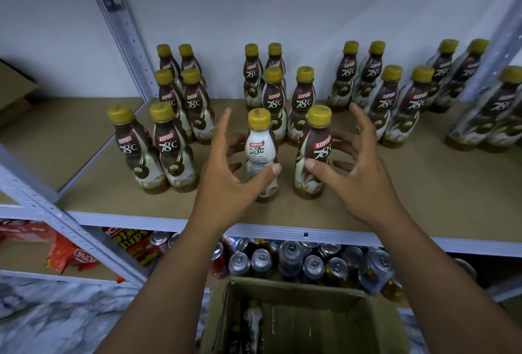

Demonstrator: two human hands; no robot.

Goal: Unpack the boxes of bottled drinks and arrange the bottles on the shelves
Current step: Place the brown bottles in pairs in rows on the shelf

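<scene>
Several Kopiko 78°C bottles with yellow caps stand in paired rows on the brown shelf board (395, 198). At the front middle stand a white-labelled bottle (258, 150) and a brown-labelled bottle (317, 139), both upright. My left hand (226, 173) is spread around the white-labelled bottle, its thumb in front and its fingers apart from the bottle's left side. My right hand (358, 173) is spread around the brown-labelled bottle the same way. Neither hand grips. Below, an open cardboard box (296, 291) holds more bottles (251, 325) on its left side.
Grey metal shelf posts rise at the left (121, 23) and right (497, 43). The lower shelf holds several drink cans (310, 263) and red snack packs (65, 252). A cardboard box (14, 91) sits on the neighbouring shelf at far left. Marbled floor (56, 311) shows below.
</scene>
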